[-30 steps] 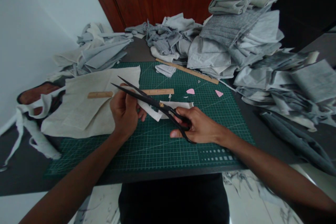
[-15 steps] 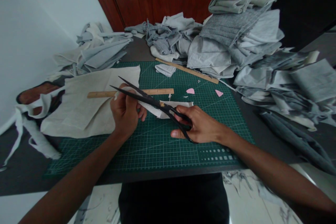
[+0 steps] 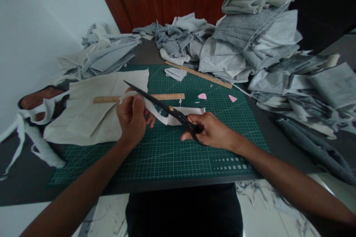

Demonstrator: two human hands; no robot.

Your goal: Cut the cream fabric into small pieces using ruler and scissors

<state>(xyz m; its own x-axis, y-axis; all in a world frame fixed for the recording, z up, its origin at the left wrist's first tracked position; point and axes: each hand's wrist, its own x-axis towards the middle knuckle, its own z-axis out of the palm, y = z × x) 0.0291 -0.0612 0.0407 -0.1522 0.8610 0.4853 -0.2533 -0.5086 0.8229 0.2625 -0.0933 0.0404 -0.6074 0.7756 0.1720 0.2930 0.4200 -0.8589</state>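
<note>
My right hand (image 3: 207, 129) is closed around the handles of long black scissors (image 3: 171, 109), whose blades are together and point up and left. Pinched in my left hand (image 3: 132, 113) is the end of a narrow white fabric strip (image 3: 160, 117). That strip runs under the blades to a small off-white fabric piece (image 3: 191, 111) on the green cutting mat (image 3: 178, 155). The blade tips lie just above my left fingers. Beyond my left hand, a wooden ruler (image 3: 169, 96) rests partly on a large cream cloth (image 3: 83, 118).
Two pink chalk pieces (image 3: 202, 96) lie on the mat. A second wooden ruler (image 3: 207, 76) and a small folded cloth (image 3: 175, 74) are farther back. Piles of grey fabric (image 3: 230, 50) crowd the back and right. Loose white strips (image 3: 41, 148) hang at the left.
The scissor blades, apart before, have come together, and my right hand has closed its grip. My left hand stays nearly in place; more of the white strip shows below the blades.
</note>
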